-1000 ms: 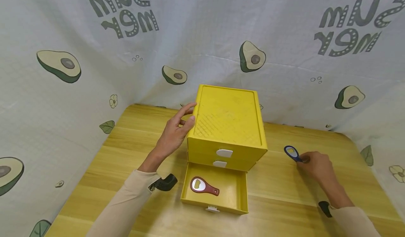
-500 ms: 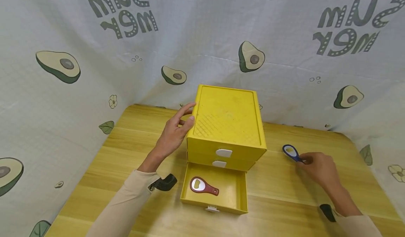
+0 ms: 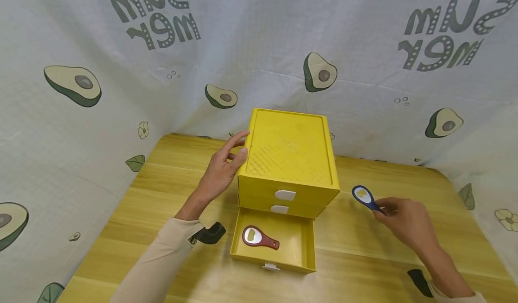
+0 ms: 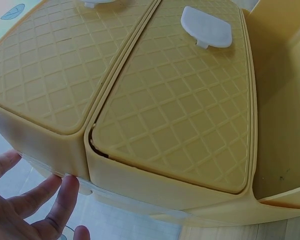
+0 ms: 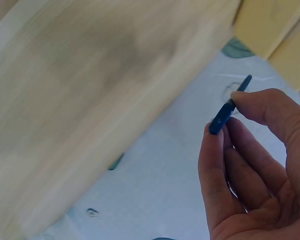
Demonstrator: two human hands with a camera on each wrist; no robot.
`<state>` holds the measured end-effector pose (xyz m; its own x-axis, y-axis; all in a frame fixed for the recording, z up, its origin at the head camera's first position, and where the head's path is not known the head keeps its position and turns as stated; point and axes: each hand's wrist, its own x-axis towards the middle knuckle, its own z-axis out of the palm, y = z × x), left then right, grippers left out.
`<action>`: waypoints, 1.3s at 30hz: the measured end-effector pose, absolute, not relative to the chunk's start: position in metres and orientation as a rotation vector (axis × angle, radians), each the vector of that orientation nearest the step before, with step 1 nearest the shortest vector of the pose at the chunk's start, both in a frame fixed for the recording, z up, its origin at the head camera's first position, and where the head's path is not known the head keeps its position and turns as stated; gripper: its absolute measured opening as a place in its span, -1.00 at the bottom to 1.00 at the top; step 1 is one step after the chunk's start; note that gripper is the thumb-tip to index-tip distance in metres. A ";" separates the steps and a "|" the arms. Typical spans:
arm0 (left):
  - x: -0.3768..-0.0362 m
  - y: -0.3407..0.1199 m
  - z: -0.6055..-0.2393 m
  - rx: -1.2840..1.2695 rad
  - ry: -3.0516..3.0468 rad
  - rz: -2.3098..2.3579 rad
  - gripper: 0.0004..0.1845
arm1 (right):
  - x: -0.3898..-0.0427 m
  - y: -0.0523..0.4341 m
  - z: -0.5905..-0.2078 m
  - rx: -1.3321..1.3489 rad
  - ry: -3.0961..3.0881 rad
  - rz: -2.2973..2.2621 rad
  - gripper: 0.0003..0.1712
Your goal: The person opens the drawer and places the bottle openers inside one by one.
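A yellow three-drawer box stands on the wooden table. Its bottom drawer is pulled out, and a red bottle opener lies in it. My left hand rests with straight fingers against the box's upper left side; the left wrist view shows the fingers beside the box. To the right of the box, my right hand pinches the handle of a blue bottle opener, held above the table. The right wrist view shows that blue opener edge-on between thumb and fingertips.
A white cloth with avocado prints hangs close behind and on both sides of the table. The two upper drawers with white tabs are closed. Bare wood lies left and right of the box.
My right hand has carried the blue opener a little to the left, toward the box, and lifted it off the table. The left hand and the drawer have not moved.
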<state>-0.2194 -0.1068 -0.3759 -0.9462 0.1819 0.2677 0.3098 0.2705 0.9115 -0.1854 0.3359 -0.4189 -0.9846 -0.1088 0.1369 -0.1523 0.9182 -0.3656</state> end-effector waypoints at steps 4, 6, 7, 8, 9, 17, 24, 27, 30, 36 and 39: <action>-0.219 -0.107 -0.375 -0.465 -2.413 -1.777 -0.48 | -0.175 0.324 -0.412 0.188 -3.001 0.578 -0.73; -0.219 -0.107 -0.375 -0.464 -2.410 -1.780 -0.48 | -0.171 0.319 -0.408 0.185 -3.024 0.580 -0.72; -0.219 -0.106 -0.375 -0.467 -2.409 -1.779 -0.48 | -0.169 0.317 -0.407 0.186 -3.034 0.586 -0.72; -0.219 -0.106 -0.375 -0.469 -2.408 -1.779 -0.48 | -0.167 0.314 -0.405 0.192 -3.042 0.589 -0.72; -0.218 -0.106 -0.375 -0.474 -2.406 -1.780 -0.48 | -0.164 0.312 -0.404 0.199 -3.046 0.595 -0.73; -0.218 -0.108 -0.377 -0.456 -2.411 -1.783 -0.48 | -0.152 0.296 -0.392 0.275 -3.098 0.617 -0.75; -0.219 -0.107 -0.376 -0.467 -2.414 -1.768 -0.48 | -0.140 0.283 -0.392 0.350 -3.141 0.651 -0.79; -0.219 -0.107 -0.376 -0.477 -2.414 -1.780 -0.48 | -0.137 0.277 -0.391 0.369 -3.177 0.681 -0.80; -0.220 -0.106 -0.376 -0.478 -2.417 -1.776 -0.48 | -0.135 0.272 -0.391 0.374 -3.200 0.722 -0.80; -0.220 -0.107 -0.376 -0.478 -2.415 -1.770 -0.48 | -0.132 0.260 -0.393 0.458 -3.187 0.794 -0.81; -0.220 -0.107 -0.376 -0.474 -2.419 -1.768 -0.48 | -0.129 0.254 -0.396 0.564 -3.144 0.805 -0.81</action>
